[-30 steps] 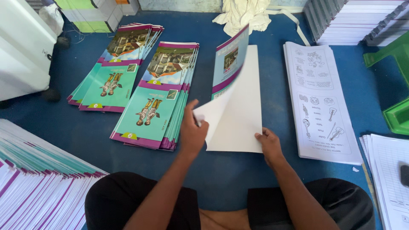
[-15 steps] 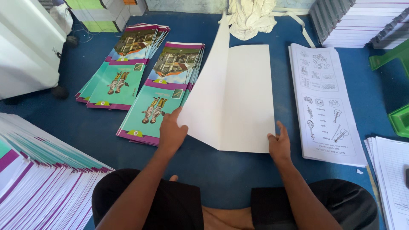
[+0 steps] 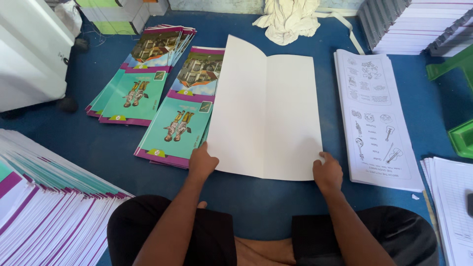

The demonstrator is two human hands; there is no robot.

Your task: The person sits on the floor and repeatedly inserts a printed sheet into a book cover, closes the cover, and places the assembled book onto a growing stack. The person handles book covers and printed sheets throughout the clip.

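1. Lying spread open, blank side up, the white cover sheet (image 3: pixel 268 113) sits on the blue floor (image 3: pixel 98 148).
2. Left hand (image 3: pixel 202 163) pinches its lower left edge; right hand (image 3: pixel 327 171) curls onto the lower right corner.
3. Printed page stack (image 3: pixel 377 118) beside it sits untouched; fanned teal covers (image 3: pixel 177 123) wait.

Bare blue mat (image 3: pixel 88 148) left of the teal cover stacks (image 3: pixel 175 125) gave passage | open white cover (image 3: pixel 268 111) filled the middle, touching those stacks | narrow blue strip separated it from the printed sheets (image 3: pixel 377 113) | fanned booklets (image 3: pixel 44 207) blocked near left.
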